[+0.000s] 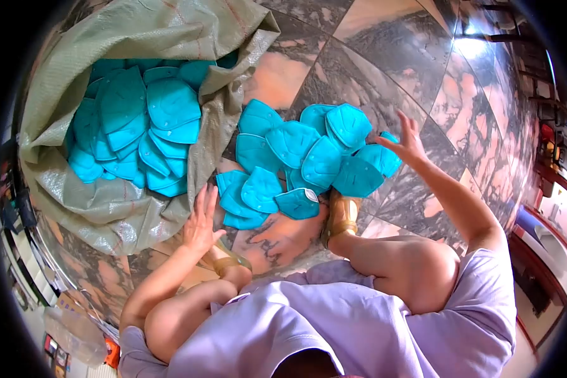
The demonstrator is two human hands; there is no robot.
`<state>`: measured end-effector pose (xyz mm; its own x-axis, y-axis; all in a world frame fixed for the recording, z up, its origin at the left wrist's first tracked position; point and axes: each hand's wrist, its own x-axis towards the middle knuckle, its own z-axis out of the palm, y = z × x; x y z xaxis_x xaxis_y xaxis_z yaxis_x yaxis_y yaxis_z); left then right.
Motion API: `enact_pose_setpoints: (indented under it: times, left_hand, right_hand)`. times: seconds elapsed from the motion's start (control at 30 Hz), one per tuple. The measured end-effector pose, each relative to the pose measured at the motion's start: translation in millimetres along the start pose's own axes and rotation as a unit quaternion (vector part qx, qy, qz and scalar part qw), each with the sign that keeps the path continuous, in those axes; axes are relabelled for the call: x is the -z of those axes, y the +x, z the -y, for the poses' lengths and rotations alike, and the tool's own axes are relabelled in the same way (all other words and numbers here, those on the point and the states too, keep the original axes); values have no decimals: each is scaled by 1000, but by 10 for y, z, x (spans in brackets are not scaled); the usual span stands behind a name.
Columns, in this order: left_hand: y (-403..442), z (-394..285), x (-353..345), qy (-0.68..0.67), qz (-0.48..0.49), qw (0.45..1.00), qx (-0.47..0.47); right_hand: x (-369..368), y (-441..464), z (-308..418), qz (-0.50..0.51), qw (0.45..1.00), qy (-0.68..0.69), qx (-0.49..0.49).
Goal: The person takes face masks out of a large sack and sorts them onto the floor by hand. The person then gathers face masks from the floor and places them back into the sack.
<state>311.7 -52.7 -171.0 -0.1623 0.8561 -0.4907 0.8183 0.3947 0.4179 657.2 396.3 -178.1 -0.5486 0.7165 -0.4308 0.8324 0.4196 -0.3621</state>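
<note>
A loose pile of turquoise padded pieces [293, 145], rounded and shaped like folded face masks, lies on the floor in front of my feet. My left hand [200, 225] is open with fingers stretched out, between the sack's lower right edge and the pile's left side. It holds nothing. At the pile's right end my right hand [408, 143] is open, its fingers apart and pointing up, close beside the outermost pieces. A woven sack [142, 217] with its mouth rolled open stands at the left, holding many more of the same turquoise pieces [138, 120].
The floor [384, 57] is polished marble tile in dark grey and pink. My sandalled feet [343, 217] are just below the pile. Dark wooden furniture [548, 157] lines the right edge, and a clear plastic bag [75, 331] is at lower left.
</note>
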Motion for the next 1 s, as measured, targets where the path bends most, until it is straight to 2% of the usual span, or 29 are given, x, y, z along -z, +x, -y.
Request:
enact_pose_setpoints:
  times: [0.03, 0.07, 0.17, 0.23, 0.3, 0.37, 0.43, 0.47, 0.53, 0.57, 0.6, 0.7, 0.77, 0.8, 0.87, 0.97, 1.0]
  left_hand:
    - [13, -21, -14, 19, 6, 1000, 12]
    - [29, -50, -31, 37, 12, 999, 26]
    - [244, -85, -59, 38, -30, 999, -6]
    - [458, -203, -37, 13, -43, 999, 22]
    - [674, -314, 76, 5, -54, 999, 3]
    - [813, -419, 144, -49, -58, 997, 17]
    - [962, -462, 143, -109, -67, 992, 17]
    - [1035, -456, 100, -141, -73, 987, 11]
    - [1151, -452, 103, -232, -52, 971, 9]
    - [1188, -477, 85, -209, -93, 973, -20]
    - [1220, -517, 98, -227, -89, 970, -14]
    - [1329, -474, 51, -275, -75, 957, -51]
    - [1366, -402, 76, -303, -81, 947, -64]
    - [1374, -384, 165, -311, -84, 943, -80]
    - [1313, -393, 307, -346, -74, 931, -92]
    - [1079, -575, 738, -340, -127, 927, -93]
    - [998, -576, 969, -326, -135, 931, -92]
  right_hand:
    - [-65, -97, -313, -1, 995, -21, -92]
    - [-114, -192, -485, 39, 984, -51, -169]
    - [-449, -347, -312, 57, 971, 75, -220]
    - [-571, -297, 48, 25, 987, 56, -149]
    - [-590, -233, 402, 42, 994, 96, -45]
    - [-649, -165, 847, 93, 990, 101, -19]
    - [-685, -180, 1310, 127, 990, 39, 52]
    - [-787, -183, 1451, 142, 984, 90, 67]
    - [-1000, -130, 1592, 174, 967, 156, 106]
    - [-1109, -77, 1624, 191, 958, 171, 129]
    - [-1220, -40, 1660, 210, 948, 184, 153]
    - [-1523, -15, 1887, 222, 935, 150, 233]
    - [-1307, -41, 2190, 338, 888, 284, 133]
    - [-1290, -20, 2259, 323, 888, 281, 166]
    - [-1366, -32, 2304, 214, 898, 226, 311]
    - [-879, -132, 2584, 236, 887, 241, 314]
    - [-732, -90, 2749, 211, 874, 267, 348]
